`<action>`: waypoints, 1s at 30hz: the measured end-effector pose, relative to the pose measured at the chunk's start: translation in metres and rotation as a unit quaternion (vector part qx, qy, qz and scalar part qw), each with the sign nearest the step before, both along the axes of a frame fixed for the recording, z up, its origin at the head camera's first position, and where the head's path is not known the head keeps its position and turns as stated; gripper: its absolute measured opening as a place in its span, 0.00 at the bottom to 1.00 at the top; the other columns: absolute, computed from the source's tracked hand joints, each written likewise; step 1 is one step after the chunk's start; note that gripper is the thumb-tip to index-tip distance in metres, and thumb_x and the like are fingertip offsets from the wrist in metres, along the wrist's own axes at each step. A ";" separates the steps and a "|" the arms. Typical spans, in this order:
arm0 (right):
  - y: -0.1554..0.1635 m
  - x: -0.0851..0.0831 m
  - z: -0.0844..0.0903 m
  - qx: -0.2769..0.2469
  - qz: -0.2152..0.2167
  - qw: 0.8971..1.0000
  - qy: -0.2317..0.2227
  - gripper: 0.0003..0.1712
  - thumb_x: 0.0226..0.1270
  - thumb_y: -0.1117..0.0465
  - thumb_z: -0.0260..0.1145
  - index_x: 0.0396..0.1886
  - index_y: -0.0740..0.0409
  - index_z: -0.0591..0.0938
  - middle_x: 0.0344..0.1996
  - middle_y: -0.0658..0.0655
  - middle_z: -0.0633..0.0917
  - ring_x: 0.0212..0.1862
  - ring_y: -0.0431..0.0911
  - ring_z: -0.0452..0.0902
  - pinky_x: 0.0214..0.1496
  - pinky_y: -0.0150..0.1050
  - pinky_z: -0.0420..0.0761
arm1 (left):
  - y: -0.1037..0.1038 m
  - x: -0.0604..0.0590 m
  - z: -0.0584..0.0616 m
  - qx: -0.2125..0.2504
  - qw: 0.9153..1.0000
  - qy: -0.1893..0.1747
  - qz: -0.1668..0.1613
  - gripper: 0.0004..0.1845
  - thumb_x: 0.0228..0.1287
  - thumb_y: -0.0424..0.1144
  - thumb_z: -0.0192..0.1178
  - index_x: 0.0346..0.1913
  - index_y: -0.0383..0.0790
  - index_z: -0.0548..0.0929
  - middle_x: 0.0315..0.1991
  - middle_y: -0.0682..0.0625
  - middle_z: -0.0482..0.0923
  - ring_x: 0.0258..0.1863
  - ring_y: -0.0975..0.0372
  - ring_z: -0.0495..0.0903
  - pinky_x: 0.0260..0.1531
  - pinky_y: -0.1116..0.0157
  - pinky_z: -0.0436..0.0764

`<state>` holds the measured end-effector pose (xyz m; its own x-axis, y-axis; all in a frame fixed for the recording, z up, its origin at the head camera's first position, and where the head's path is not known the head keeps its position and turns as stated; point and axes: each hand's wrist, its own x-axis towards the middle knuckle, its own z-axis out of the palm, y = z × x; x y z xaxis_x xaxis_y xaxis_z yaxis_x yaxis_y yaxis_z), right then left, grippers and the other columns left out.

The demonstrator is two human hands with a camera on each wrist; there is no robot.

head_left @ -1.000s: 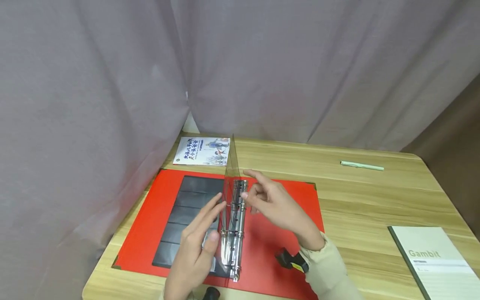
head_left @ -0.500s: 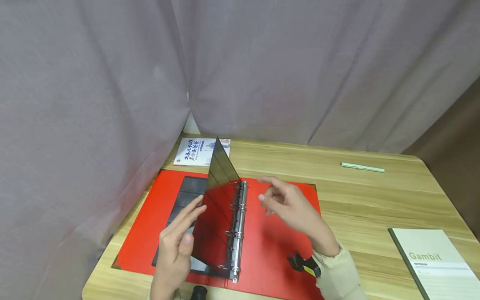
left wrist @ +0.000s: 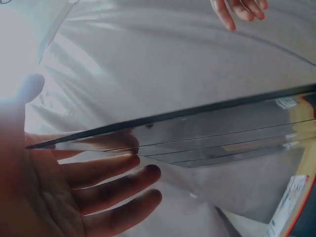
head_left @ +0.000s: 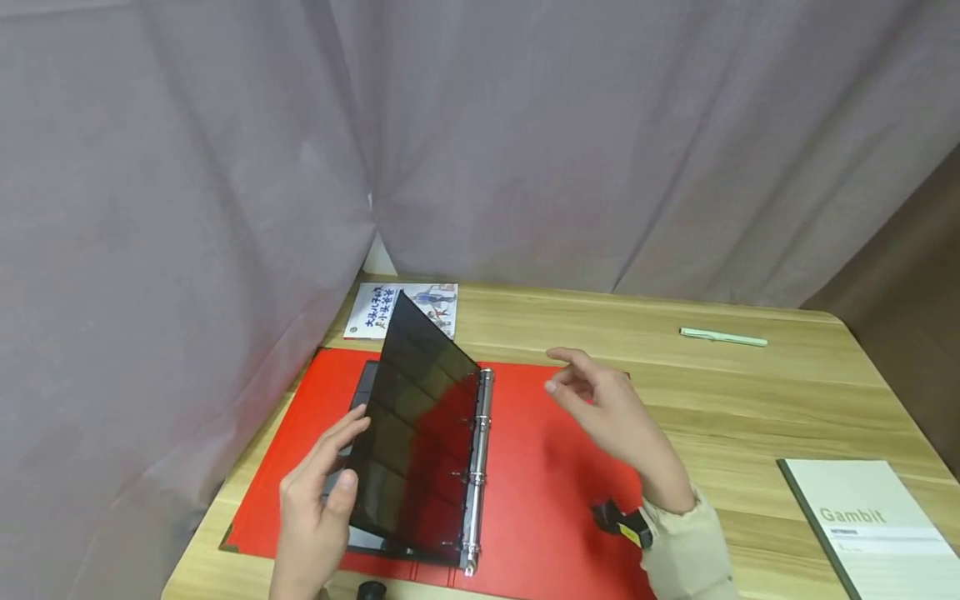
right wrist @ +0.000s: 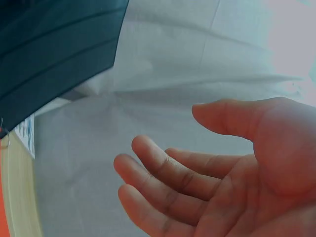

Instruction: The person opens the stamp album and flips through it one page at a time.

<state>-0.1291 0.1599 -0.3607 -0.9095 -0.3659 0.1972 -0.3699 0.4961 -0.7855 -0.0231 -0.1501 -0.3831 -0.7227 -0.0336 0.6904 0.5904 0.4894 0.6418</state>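
In the head view, a dark sleeve (head_left: 416, 433) was seen tilted up off the rings (head_left: 480, 467) of a red binder (head_left: 555, 500) at lower centre. Its outer edge was pinched by the left hand (head_left: 315, 500), thumb on the near face and fingers behind. The right hand (head_left: 611, 417) hovered right of centre, relaxed and holding nothing. A booklet (head_left: 420, 304), a pen (head_left: 723, 337) and a notebook (head_left: 870, 525) lay apart on the table (head_left: 750, 400).

In the left wrist view, the sleeve (left wrist: 197, 133) was seen edge-on across mid-frame, with the fingers (left wrist: 106, 170) spread beneath it (the grip looked light). A slip could be judged likely, letting the sheet drop; a hard pull could tear its holes at the rings.

In the right wrist view, the hand (right wrist: 222, 168) was seen loosely curled, with the sleeve (right wrist: 54, 54) at upper left, untouched, so no support was given there.
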 end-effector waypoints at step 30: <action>0.031 -0.028 -0.034 0.095 -0.006 0.995 -0.041 0.31 0.67 0.53 0.58 0.63 0.67 0.66 0.59 0.63 0.72 0.61 0.58 0.65 0.59 0.55 0.65 | -0.025 0.014 -0.026 0.031 0.966 -0.149 0.210 0.25 0.52 0.23 0.63 0.54 0.45 0.80 0.31 0.49 0.83 0.23 0.70 0.78 0.40 0.83 0.71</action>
<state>-0.1574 0.1913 -0.3949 -0.9240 -0.3792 0.0497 -0.3017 0.6428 -0.7042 -0.0094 -0.1747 -0.4091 -0.8022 -0.4017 0.4417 0.1330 0.6009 0.7882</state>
